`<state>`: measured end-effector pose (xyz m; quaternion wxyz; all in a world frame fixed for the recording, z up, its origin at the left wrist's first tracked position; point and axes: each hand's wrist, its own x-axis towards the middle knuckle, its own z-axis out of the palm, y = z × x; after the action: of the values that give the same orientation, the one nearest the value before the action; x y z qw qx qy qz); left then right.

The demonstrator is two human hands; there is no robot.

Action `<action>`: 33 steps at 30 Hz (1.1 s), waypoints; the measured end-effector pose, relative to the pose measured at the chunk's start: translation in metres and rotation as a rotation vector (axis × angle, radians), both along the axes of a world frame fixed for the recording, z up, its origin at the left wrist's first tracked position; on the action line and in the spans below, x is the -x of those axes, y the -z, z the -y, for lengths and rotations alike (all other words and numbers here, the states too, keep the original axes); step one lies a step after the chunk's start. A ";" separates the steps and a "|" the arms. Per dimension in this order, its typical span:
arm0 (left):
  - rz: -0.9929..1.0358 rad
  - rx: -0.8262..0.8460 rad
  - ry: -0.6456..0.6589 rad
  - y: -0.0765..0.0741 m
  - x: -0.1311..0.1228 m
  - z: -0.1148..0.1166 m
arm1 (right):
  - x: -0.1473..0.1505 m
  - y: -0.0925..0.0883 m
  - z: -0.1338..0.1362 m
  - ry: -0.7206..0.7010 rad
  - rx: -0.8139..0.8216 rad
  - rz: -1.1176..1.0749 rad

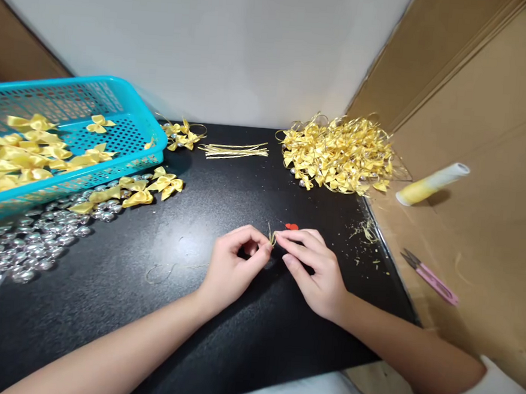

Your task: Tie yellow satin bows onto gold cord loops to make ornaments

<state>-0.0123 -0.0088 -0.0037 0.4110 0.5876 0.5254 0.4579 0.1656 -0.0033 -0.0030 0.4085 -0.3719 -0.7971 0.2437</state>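
Observation:
Near the middle of the black table, my left hand (pixel 237 261) pinches a small piece of thin gold cord (pixel 271 238) between thumb and forefinger, and its ends stick up. My right hand (pixel 314 266) is just to the right, its outstretched fingertips at the cord and its thumb apart from them. Just beyond the right fingertips lies a small red object (pixel 291 226), partly hidden by that hand. A fine thread (pixel 161 272) curls on the tabletop to the left of my left hand.
A turquoise basket (pixel 158 145) of yellow bows stands at left, beside silver beads (pixel 38 244) and loose bows (pixel 167 183). Gold strips (pixel 237 151) lie at the back. A pile of bow ornaments (pixel 338 154) is back right. Pink-handled snips (pixel 431 278) and a spool (pixel 432 183) lie at right.

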 end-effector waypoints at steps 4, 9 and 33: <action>0.041 0.055 -0.004 0.002 0.000 -0.001 | 0.000 0.000 0.000 -0.003 -0.009 0.006; 0.001 -0.010 -0.003 0.002 0.000 0.001 | 0.000 -0.001 -0.001 0.003 0.036 -0.028; -0.223 -0.330 -0.012 0.001 -0.001 0.006 | 0.000 -0.002 0.003 -0.028 0.195 -0.069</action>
<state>-0.0115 -0.0144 -0.0047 0.2456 0.6912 0.4889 0.4722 0.1659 -0.0068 -0.0008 0.3941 -0.3899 -0.7604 0.3383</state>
